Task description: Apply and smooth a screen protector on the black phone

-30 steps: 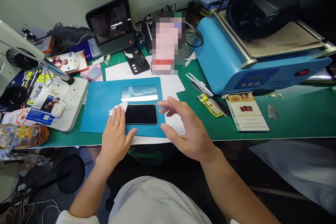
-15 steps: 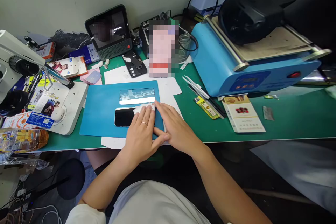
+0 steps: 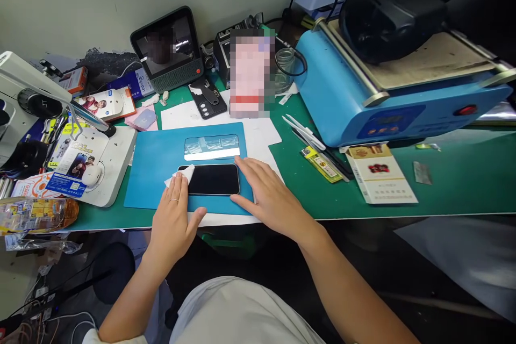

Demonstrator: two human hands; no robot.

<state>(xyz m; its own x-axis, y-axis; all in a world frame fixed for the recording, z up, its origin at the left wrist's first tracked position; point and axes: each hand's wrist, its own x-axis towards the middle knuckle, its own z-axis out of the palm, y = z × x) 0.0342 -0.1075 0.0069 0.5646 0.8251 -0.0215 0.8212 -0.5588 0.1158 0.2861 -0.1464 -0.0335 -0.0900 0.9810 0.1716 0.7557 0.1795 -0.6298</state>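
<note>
A smartphone (image 3: pixel 213 179) with a dark screen lies flat, face up, on a blue mat (image 3: pixel 151 164). Under the flat, close-set fingers of my left hand (image 3: pixel 171 220) is a folded white wipe (image 3: pixel 186 173), pressed at the phone's left end and overhanging it. My right hand (image 3: pixel 268 199) brackets the phone's right end, thumb at the lower corner and forefinger at the upper one. Just behind the phone lies a clear glass screen protector (image 3: pixel 212 146) with a white strip along its near side.
A blue machine (image 3: pixel 346 91) with metal rails stands at the right, bearing a black object. Tweezers (image 3: pixel 304 131) and a white box (image 3: pixel 381 177) lie before it. At the left is a white stand base (image 3: pixel 110 172). A smart display (image 3: pixel 167 48) and black phone case (image 3: pixel 207 98) sit behind.
My left hand has slid the wipe leftward from the phone's right part to its left end, uncovering the screen. My right hand stays at the right end. The view has shifted slightly.
</note>
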